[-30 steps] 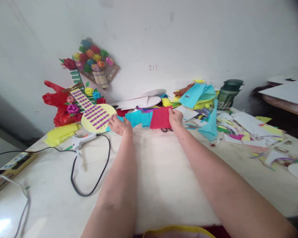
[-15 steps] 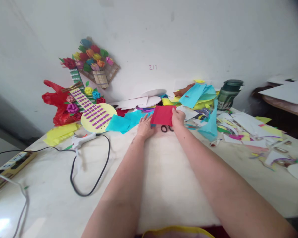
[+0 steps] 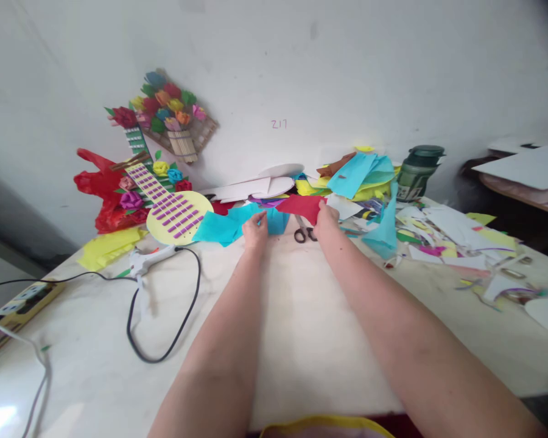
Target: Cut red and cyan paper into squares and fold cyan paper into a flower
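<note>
Along the table's left edge lies a power strip [image 3: 21,316], and farther back, near the far left corner, are yellow crepe paper [image 3: 107,248] and a red plastic bag [image 3: 101,182]. A white glue gun [image 3: 150,260] rests in front of the guitar-shaped paper craft [image 3: 179,218], its black cord looping toward the near edge. From the craft's rounded body, blue crepe paper [image 3: 221,227] spreads rightward, parallel to the table's far edge. The left hand [image 3: 256,231] is at the right part of that blue paper, fingertips drawn together; whether they grip a layer I cannot tell. A second ago this hand was at the blue paper's left end, and half a second ago it lay with fingers spread close to the red crepe paper [image 3: 301,205]. That red piece, then held out flat, now tilts and shows narrower, so more of the black-handled scissors [image 3: 300,236] shows below it; I judge that it is being handled apart from the blue pieces. The right hand [image 3: 327,220] has its right end pinched between thumb and fingers. Beyond, a green bottle [image 3: 419,175] stands by the far edge, with paper scraps [image 3: 454,231] strewn toward the right edge.
</note>
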{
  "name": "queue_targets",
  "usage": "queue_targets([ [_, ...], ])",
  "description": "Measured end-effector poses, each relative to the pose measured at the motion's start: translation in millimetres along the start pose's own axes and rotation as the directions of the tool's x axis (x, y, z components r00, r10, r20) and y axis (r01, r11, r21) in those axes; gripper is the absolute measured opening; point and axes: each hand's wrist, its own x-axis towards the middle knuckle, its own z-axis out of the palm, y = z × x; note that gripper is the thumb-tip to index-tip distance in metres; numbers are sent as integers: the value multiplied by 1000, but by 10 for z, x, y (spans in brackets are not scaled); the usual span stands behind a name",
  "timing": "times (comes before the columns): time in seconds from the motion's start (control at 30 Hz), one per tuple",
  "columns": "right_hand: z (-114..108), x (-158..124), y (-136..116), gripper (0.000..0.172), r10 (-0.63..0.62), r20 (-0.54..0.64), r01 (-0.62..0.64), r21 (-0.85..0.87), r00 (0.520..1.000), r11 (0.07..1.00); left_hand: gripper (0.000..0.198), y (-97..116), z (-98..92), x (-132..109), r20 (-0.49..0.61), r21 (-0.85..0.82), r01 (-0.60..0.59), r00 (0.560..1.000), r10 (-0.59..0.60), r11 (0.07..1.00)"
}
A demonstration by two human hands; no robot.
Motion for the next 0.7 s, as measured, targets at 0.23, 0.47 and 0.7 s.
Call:
queue_targets([
  [0.23, 35, -103, -116, 8, 205, -93, -199, 71, 974, 977, 48, 57, 2, -65, 205, 209, -190, 968, 147, 959],
  [0.47, 100, -71, -23, 13, 306, 157, -310, 0, 939, 951, 62, 19, 92, -73, 307, 191, -206, 941, 141, 960],
  [0.7, 159, -204, 39, 21, 407, 356, -421, -43, 841, 906, 29, -7, 93, -31, 165, -146, 26, 986, -1, 989],
])
